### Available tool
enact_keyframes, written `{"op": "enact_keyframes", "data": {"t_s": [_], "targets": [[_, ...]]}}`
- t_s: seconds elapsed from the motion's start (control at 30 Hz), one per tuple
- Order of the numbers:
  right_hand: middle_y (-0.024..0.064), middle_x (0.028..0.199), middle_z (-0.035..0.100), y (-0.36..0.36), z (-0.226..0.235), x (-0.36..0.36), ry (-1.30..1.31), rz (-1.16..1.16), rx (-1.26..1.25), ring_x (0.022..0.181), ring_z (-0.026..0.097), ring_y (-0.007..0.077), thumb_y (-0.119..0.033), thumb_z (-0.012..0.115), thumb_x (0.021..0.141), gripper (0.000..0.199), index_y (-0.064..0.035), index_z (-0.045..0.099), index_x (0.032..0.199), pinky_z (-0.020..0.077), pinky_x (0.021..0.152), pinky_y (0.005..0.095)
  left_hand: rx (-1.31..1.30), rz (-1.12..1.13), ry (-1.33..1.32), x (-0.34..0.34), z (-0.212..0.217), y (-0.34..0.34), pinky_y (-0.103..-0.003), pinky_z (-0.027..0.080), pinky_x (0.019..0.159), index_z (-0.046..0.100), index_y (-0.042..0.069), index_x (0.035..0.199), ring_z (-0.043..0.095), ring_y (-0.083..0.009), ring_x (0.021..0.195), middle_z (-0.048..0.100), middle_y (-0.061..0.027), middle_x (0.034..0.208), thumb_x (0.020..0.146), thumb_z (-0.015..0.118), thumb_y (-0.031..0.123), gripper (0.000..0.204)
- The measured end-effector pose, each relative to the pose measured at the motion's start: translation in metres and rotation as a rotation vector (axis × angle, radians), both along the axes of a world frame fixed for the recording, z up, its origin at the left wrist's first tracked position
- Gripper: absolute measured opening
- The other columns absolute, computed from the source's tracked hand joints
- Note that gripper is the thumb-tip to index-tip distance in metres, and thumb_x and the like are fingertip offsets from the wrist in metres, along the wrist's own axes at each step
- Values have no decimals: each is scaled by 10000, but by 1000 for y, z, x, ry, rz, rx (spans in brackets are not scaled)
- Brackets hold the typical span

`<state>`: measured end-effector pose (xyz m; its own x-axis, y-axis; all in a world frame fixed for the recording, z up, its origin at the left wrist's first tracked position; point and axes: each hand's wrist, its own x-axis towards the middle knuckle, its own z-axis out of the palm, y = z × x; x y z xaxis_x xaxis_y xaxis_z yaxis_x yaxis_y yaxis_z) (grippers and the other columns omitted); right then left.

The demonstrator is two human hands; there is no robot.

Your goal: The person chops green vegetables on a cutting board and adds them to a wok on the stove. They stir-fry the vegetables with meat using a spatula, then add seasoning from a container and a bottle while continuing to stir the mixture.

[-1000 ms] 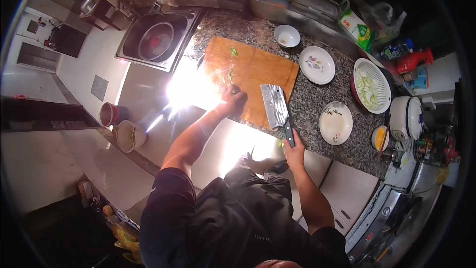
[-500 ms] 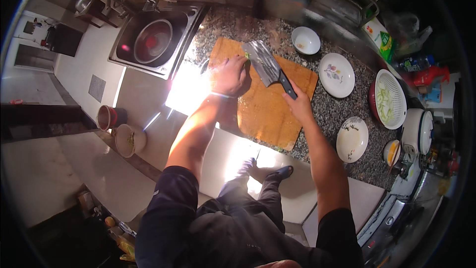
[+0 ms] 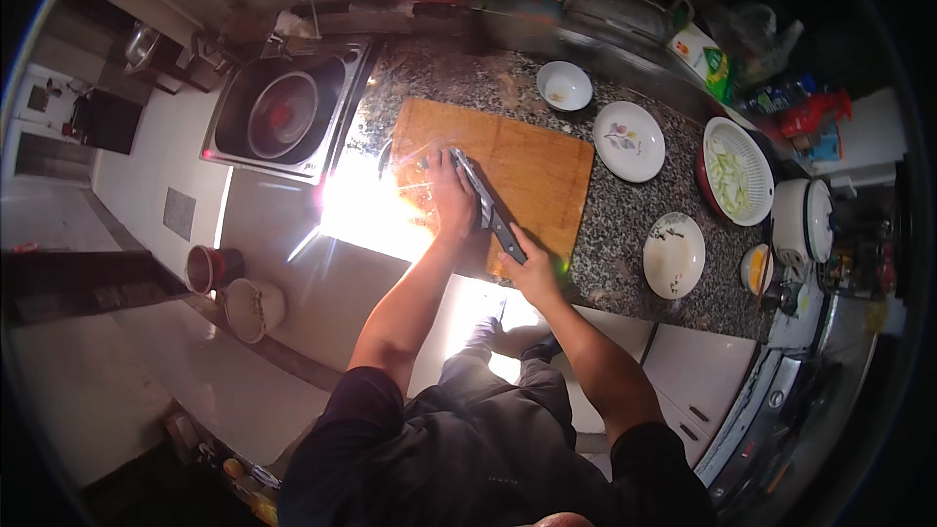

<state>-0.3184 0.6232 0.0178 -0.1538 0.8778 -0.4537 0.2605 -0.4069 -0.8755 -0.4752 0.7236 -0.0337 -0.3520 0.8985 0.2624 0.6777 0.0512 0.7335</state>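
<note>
Head view. Board, one, wooden (image 3: 537,176): on the counter (image 3: 610,234), left edge lost in glare. Knife, one, dark handle (image 3: 488,214): over the board's left half; long axis slanting from near the far-left corner down to the near edge, handle end toward the person. Blade shows as a narrow strip, seemingly stood on edge.

Left hand (image 3: 450,197): immediately left of the blade and nearer to it, fingers laid together, pointing to the far edge; what lies beneath cannot be told, glare and knuckles being in the way. Right hand (image 3: 533,275): at the near edge, wrapped around the handle, below and right of the blade.

Beyond the board's right edge, on the counter: flowered plate (image 3: 625,166); second plate, with dark scraps (image 3: 685,268); colander, white (image 3: 764,171), holding pale green strips (image 3: 727,179). Past the far edge: bowl, white (image 3: 576,84).
</note>
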Motion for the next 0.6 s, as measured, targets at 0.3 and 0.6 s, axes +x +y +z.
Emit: {"op": "enact_keyframes", "data": {"t_s": [0.3,0.6], "targets": [[41,878,596,-65,42,60,114,-331,256,649,490,63,-193,660,809,571,-88,418,1315,437,570,221,130,-308,49,98,97,-22,-398,283,1026,462,-76,1172,368,-379,1212,400,-244,1297,852,443,4,330],[5,984,590,-170,110,247,73,-813,306,849,485,26,-87,632,828,562,-70,386,1333,412,738,172,263,-802,9,371,181,-87,-373,288,1026,469,-54,1175,359,-356,1236,405,-214,1306,880,438,35,310]]}}
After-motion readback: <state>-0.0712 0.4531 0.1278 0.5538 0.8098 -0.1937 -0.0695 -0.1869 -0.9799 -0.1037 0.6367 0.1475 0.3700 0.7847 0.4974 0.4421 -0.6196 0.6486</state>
